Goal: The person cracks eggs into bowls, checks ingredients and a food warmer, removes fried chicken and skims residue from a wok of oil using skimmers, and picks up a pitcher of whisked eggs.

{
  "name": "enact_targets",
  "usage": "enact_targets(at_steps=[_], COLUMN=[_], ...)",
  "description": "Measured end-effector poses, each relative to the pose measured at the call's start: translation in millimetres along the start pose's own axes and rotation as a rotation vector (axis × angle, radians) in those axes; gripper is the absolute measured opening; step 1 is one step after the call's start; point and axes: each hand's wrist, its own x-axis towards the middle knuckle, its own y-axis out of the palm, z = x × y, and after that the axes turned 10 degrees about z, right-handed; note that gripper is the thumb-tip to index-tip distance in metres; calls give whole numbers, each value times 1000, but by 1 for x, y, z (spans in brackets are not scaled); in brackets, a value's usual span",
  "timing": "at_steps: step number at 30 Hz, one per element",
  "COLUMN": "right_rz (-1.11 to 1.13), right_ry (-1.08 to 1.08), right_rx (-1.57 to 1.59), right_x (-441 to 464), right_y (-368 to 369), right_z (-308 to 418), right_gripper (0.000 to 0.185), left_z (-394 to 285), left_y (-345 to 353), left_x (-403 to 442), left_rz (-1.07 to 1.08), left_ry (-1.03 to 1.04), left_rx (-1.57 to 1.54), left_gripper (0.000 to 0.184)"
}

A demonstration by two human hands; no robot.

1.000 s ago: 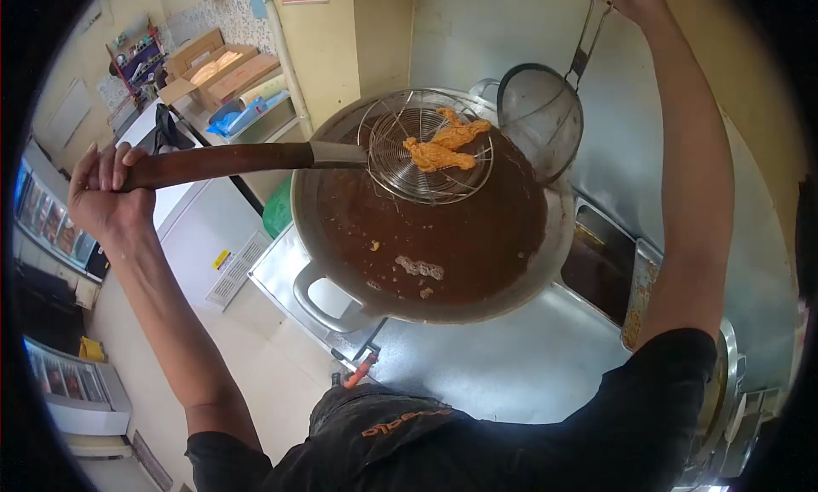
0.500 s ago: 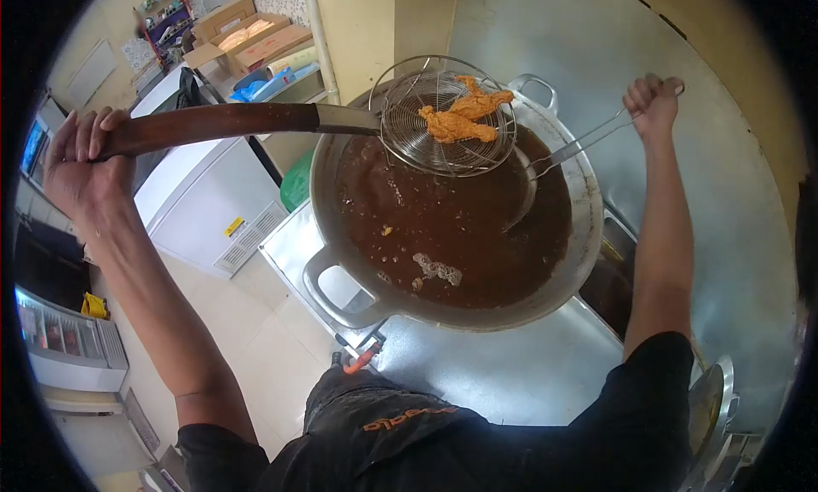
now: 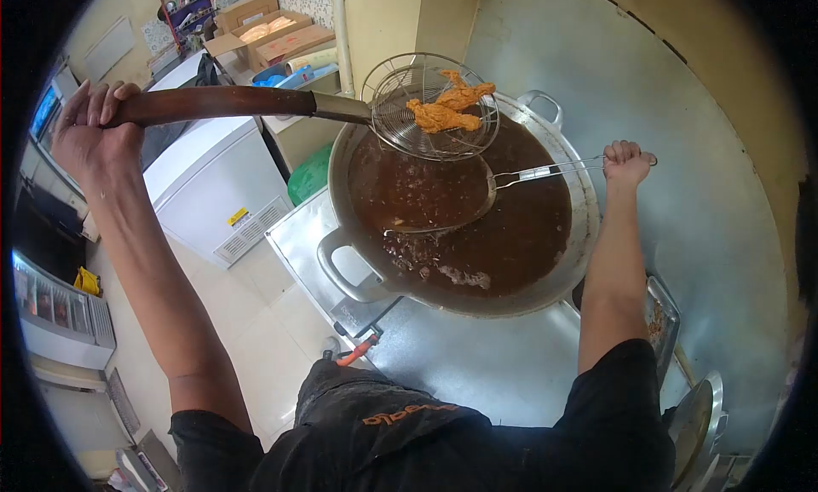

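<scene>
My left hand (image 3: 102,130) is wrapped round the long wooden handle of a wire spider strainer (image 3: 392,121). Its round basket hangs above the far side of a large metal pot, with a few pieces of golden fried chicken (image 3: 447,104) lying in it. My right hand (image 3: 628,162) grips the metal handle of a second wire skimmer (image 3: 535,173), whose rim dips into dark brown oil (image 3: 511,245). The skimmer's mesh is mostly under the oil. Small bubbles and a patch of foam float near the front of the pot (image 3: 575,262).
The pot stands on a metal-topped table (image 3: 469,368) with an orange hose (image 3: 358,350) at its edge. A metal tray (image 3: 660,330) and a round pan (image 3: 699,424) are at right. Left are a white chest freezer (image 3: 213,185), cardboard boxes (image 3: 294,45) and a green tub (image 3: 311,175).
The right-hand skimmer has swept leftward through the oil, my right hand moving left and lower in view. The left-hand strainer stays raised with the chicken. The view has shifted slightly.
</scene>
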Motion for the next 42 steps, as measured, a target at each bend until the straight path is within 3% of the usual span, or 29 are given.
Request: enact_targets(at_steps=[7,18,24,30,42], right_rz=[10,-13,6,-56,-92], right_ry=[-52,-160,-228,-455,-753], right_rx=[131,262,299,118,83], right_x=[-7,-19,-47,-100,-187], right_y=[-11,-26,-34,-32,-17], right_z=[-2,4,54,115,221], right_gripper=[53,43,41,37,40], left_z=[-18,-35,-31,-13,28], left_y=[-6,-1,5,4,6], left_x=[5,20,19,25,8], left_rz=[97,-37,-95,-113,-174], left_ry=[-3,127,156,112,-24], left_rx=[-82,-7,3,-13,-47], left_gripper=[11,9,10,3,8])
